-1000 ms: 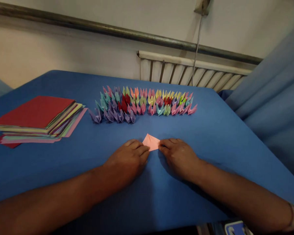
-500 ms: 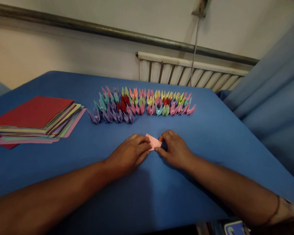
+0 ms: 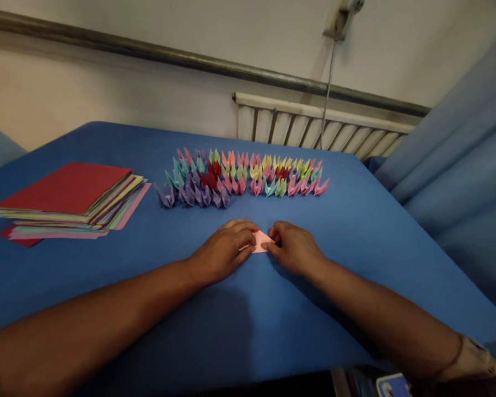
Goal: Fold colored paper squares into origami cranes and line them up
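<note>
A small folded piece of pink origami paper (image 3: pixel 263 241) lies on the blue table between my hands. My left hand (image 3: pixel 227 248) is closed over its left side, fingertips pressing it and covering part of it. On the right side, my right hand (image 3: pixel 294 247) pinches the edge, with the thumb on top of the paper and the forefinger curled behind. Beyond my hands stand several rows of folded paper cranes (image 3: pixel 257 186) in purple, pink, teal, red, yellow and green.
A stack of coloured paper sheets (image 3: pixel 66 190), red on top, sits at the left of the blue table (image 3: pixel 182 342). Behind the table are a radiator (image 3: pixel 306 118), a metal pipe (image 3: pixel 169 58) and a hanging cord (image 3: pixel 328 88). A blue curtain (image 3: pixel 458 165) hangs on the right.
My left fingers have moved a little further over the pink paper, and less of it shows. My right thumb now lies on top of it. The view has shifted slightly.
</note>
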Demonstrator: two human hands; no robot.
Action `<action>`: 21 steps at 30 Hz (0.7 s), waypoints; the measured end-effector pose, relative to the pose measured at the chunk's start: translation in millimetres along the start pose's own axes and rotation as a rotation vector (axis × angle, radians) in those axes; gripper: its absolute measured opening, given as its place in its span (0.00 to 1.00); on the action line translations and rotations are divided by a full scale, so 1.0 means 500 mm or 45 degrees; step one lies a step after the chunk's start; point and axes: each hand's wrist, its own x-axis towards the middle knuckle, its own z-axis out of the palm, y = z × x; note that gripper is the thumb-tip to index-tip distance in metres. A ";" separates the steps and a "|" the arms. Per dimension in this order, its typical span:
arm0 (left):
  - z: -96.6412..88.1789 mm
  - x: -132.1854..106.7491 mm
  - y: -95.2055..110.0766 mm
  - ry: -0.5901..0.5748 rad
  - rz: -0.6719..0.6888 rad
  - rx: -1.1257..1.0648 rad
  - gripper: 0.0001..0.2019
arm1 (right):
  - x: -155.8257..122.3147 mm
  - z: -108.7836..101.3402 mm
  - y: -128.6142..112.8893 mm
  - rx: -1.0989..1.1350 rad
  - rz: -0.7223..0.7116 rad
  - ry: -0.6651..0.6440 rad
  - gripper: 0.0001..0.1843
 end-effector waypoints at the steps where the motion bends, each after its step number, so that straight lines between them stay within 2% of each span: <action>1: 0.003 -0.001 -0.003 0.010 -0.004 -0.004 0.06 | 0.001 -0.001 -0.001 0.000 0.014 -0.010 0.08; 7: 0.015 -0.005 -0.011 0.039 -0.031 0.012 0.17 | -0.010 0.002 -0.008 -0.073 0.058 0.025 0.08; 12: 0.018 -0.009 -0.010 0.066 -0.052 -0.007 0.22 | -0.017 0.016 -0.016 0.097 0.038 0.009 0.03; 15: 0.016 -0.011 -0.014 0.098 -0.055 -0.026 0.27 | -0.009 0.021 -0.012 0.243 -0.102 0.019 0.06; 18: 0.003 -0.010 -0.015 0.123 -0.042 -0.018 0.30 | 0.006 0.011 -0.006 0.401 -0.342 -0.029 0.08; 21: -0.021 -0.006 -0.003 0.099 -0.091 -0.017 0.19 | 0.023 -0.001 -0.007 0.538 -0.524 -0.059 0.07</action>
